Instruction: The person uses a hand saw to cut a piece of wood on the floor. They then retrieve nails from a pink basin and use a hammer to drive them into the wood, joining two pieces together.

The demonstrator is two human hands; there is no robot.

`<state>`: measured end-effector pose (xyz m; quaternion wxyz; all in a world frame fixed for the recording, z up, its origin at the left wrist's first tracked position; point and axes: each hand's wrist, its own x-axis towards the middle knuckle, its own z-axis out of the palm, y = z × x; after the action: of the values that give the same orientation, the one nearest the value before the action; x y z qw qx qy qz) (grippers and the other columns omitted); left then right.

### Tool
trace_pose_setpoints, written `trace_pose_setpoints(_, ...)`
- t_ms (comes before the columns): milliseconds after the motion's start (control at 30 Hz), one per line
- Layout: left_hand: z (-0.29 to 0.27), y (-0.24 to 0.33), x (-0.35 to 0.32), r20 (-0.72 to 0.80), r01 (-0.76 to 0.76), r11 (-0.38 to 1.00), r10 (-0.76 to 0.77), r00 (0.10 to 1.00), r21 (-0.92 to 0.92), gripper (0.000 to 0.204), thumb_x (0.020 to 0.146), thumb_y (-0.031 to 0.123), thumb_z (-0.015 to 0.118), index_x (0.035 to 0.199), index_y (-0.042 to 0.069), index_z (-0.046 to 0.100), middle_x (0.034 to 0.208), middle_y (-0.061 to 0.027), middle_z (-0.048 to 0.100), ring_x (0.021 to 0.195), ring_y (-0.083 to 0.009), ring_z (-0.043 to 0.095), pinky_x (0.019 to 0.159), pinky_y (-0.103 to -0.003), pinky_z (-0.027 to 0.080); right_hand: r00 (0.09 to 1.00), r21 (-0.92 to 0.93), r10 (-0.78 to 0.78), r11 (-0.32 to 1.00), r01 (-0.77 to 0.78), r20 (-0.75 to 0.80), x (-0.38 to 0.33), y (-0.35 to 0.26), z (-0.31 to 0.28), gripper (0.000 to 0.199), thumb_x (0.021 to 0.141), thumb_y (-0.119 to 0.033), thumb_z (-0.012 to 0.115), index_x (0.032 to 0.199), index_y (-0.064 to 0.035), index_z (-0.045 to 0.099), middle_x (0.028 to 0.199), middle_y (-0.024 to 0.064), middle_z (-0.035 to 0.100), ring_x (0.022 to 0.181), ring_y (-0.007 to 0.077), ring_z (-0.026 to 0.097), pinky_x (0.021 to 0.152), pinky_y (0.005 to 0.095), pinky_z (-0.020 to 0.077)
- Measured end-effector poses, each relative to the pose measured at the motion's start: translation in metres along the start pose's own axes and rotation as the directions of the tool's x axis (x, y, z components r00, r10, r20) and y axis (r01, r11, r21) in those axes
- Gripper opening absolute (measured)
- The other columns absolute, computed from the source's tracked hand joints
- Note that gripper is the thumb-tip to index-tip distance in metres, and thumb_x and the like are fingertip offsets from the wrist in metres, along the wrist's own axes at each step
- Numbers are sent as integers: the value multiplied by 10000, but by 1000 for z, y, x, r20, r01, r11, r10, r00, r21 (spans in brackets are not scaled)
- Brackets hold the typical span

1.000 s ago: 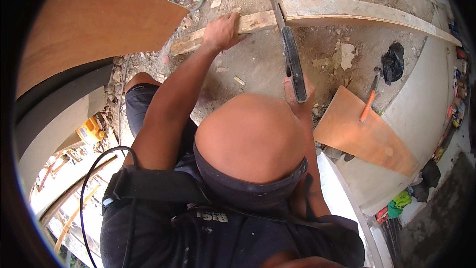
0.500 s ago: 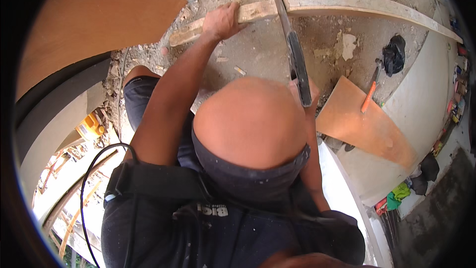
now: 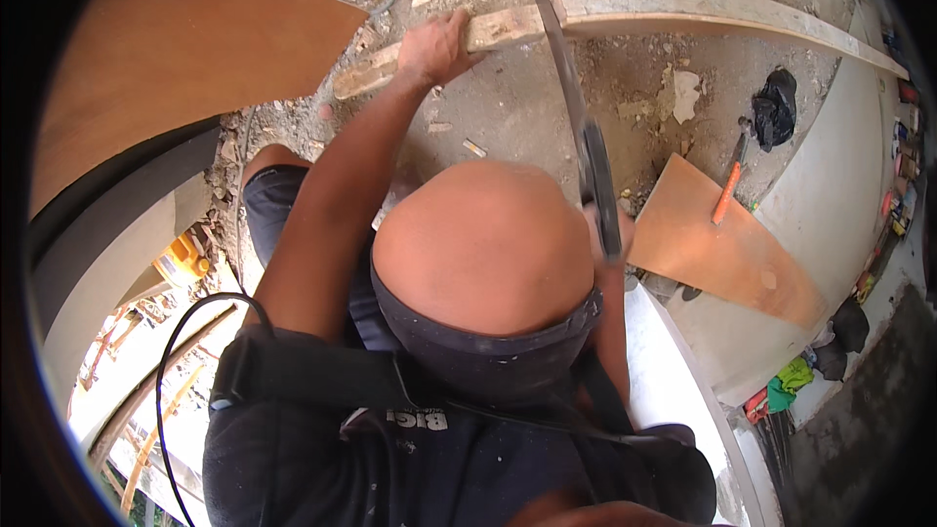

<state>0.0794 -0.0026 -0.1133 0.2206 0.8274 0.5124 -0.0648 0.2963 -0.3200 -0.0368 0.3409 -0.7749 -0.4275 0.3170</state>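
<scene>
My left hand (image 3: 436, 47) presses down on a long pale wooden plank (image 3: 683, 5) that lies across the rubble-strewn ground at the top. A handsaw blade (image 3: 551, 49) crosses the plank just right of that hand. The saw's dark handle (image 3: 597, 185) sits beside my head. My right hand (image 3: 621, 234) is wrapped around that handle, mostly hidden behind my head and the handle.
A big plywood sheet (image 3: 185, 49) stands at the upper left. A smaller plywood piece (image 3: 722, 254) lies at the right with an orange-handled tool (image 3: 727, 190) on its edge. A black bag (image 3: 776, 107), a black cable (image 3: 181, 332) and bundled clothes (image 3: 786, 395) are nearby.
The saw handle has drawn back toward my body along the cut. My left hand has stayed on the plank.
</scene>
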Motion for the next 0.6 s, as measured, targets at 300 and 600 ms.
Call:
trace_pose_setpoints(300,-10,19,6,-7,13,1000,-13,1000,24,604,843,560,686,1211,117,504,1168,-101,649,1129,-299,627,899,-447,543,979,163,-184,967,196,-82,74,-27,36,123,859,-120,679,809,-27,614,636,78,588,546,135,548,518,309,427)
trace_pose_setpoints(600,8,7,-12,-68,55,998,-52,996,37,543,844,545,688,1098,88,544,1107,-132,655,1081,-327,629,858,-464,536,997,-33,50,998,-48,62,-54,-28,-27,131,828,-122,666,829,5,635,660,169,613,604,286,644,560,394,479)
